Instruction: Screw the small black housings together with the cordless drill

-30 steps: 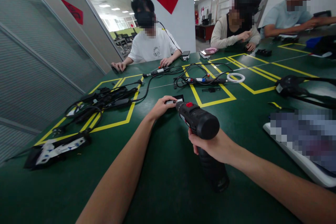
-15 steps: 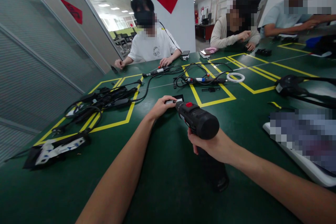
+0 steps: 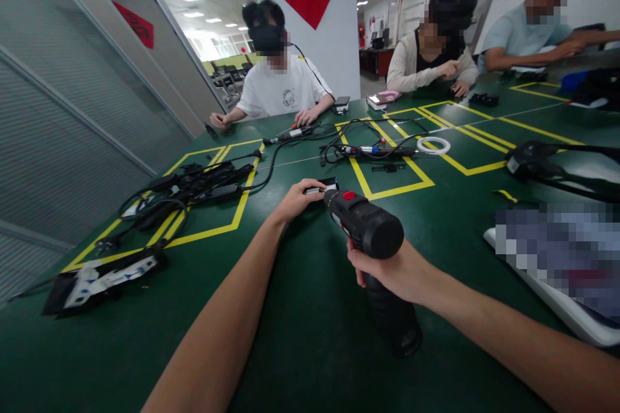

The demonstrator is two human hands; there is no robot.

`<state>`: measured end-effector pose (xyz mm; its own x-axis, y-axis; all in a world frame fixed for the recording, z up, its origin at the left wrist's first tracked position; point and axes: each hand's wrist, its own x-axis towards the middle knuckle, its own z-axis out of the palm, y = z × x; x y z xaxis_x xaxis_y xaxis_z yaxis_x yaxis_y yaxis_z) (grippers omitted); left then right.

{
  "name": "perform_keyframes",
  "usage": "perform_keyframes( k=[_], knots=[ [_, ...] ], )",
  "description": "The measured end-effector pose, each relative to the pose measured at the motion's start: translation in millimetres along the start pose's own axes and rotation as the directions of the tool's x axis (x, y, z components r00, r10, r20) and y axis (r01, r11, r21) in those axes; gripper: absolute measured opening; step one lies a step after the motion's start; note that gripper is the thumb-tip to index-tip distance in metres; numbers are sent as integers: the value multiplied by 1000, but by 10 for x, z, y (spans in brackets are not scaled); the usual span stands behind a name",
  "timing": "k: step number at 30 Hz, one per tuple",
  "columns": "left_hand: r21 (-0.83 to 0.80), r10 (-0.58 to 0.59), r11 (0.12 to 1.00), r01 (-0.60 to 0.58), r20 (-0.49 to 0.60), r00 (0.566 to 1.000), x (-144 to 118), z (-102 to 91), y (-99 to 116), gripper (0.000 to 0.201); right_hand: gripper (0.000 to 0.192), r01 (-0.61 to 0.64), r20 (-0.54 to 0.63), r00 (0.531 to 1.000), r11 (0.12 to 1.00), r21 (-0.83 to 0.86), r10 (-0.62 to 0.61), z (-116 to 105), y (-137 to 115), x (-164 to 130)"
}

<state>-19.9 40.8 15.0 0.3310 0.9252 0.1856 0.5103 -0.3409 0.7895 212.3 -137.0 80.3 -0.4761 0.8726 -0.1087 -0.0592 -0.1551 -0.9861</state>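
Observation:
My right hand (image 3: 380,269) is wrapped round the grip of a black cordless drill (image 3: 365,222) with a red switch on top. The drill points away from me, its chuck close to the fingers of my left hand (image 3: 296,199). Those fingers are closed on a small black-and-silver case (image 3: 330,184) lying on the table. The drill hides part of the case, and I cannot tell whether the bit touches it.
Black cables and adapters (image 3: 213,184) lie in a heap at the left, near a black-and-white strip (image 3: 109,281). Ahead are a cabled screwdriver-like tool (image 3: 378,150) and a white ring (image 3: 433,146). A white-edged device (image 3: 547,290) lies at right. Several people sit across the green table (image 3: 310,322).
My two hands, the drill and the small case keep nearly the same places. The view has shifted very slightly.

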Motion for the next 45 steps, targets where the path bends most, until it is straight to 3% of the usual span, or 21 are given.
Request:
perform_keyframes(
  k=[35, 45],
  knots=[
    [17, 7, 1000, -7, -1, 1000, -7, 3, 22, 34, 55, -20, 1, 1000, 1000, -20, 20, 6, -37, -12],
    [3, 22, 1000, -22, -6, 1000, -10, 2, 20, 33, 62, -20, -3, 1000, 999, -26, 20, 18, -86, -26]
  ],
)
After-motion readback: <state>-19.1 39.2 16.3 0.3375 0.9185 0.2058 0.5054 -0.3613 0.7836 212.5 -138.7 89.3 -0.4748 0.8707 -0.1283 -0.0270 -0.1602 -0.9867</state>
